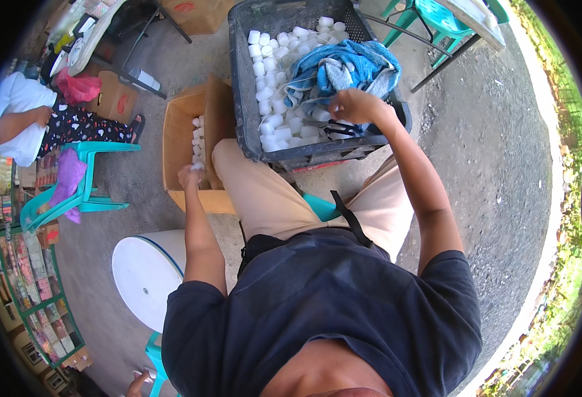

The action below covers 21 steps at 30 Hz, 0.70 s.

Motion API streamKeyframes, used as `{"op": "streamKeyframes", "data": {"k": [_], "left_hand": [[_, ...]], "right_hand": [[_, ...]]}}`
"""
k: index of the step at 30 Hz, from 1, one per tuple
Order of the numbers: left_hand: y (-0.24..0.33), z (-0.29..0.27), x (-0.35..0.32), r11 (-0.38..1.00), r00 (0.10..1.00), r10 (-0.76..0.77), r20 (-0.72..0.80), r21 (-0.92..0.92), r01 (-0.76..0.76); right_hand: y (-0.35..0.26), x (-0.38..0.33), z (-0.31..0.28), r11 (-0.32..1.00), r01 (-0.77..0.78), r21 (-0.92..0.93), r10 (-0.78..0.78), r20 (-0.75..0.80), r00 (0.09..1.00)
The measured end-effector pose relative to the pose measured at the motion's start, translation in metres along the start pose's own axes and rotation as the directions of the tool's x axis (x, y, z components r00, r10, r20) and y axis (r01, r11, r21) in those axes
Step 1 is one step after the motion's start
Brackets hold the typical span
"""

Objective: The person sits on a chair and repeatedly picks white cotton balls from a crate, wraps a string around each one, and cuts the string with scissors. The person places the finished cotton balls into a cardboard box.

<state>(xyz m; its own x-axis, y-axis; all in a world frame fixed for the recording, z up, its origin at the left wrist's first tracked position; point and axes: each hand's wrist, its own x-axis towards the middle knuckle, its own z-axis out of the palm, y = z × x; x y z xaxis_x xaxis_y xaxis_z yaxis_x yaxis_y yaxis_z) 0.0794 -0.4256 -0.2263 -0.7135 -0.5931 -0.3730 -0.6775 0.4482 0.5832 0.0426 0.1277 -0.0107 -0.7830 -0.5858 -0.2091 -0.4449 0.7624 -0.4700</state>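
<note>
My left hand (189, 176) is at the near end of an open cardboard box (175, 135), its fingers closed around a small white jar (198, 166). More white jars (198, 135) line up inside that box. In front of me stands a black plastic crate (243, 99) filled with small white cylindrical jars (264, 86). A blue and white towel (370, 63) lies bunched over them. My right hand (356, 107) is over the crate at the towel's near edge, fingers curled; what they hold is hidden. Below it lies a black object (344, 130), partly covered.
Left of me are a white round-topped drum (144, 281) and a teal plastic chair (86, 192) with a purple cloth. A person (23, 119) is at the far left by a table. Another table (476, 23) and teal chair (442, 20) stand at the far right.
</note>
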Motion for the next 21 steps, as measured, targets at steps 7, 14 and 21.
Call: {"op": "streamKeyframes", "data": {"k": [7,14,21], "left_hand": [[0.115,-0.002,-0.004,0.773,0.849,0.398,-0.347,-0.371,-0.514],[0.320,0.046,-0.181,0.514,0.384,0.809,0.444,-0.219,-0.830],[0.317,0.160,-0.168,-0.009,0.523,0.427,0.737,0.582,-0.813]], "right_hand": [[-0.013,0.037,-0.028,0.849,-0.509,-0.142,0.377,-0.513,0.771],[0.014,0.024,-0.041,0.943,-0.305,0.131,0.313,-0.656,0.686],[0.081,-0.026,-0.035,0.657,-0.738,-0.155,0.378,-0.779,0.500]]}}
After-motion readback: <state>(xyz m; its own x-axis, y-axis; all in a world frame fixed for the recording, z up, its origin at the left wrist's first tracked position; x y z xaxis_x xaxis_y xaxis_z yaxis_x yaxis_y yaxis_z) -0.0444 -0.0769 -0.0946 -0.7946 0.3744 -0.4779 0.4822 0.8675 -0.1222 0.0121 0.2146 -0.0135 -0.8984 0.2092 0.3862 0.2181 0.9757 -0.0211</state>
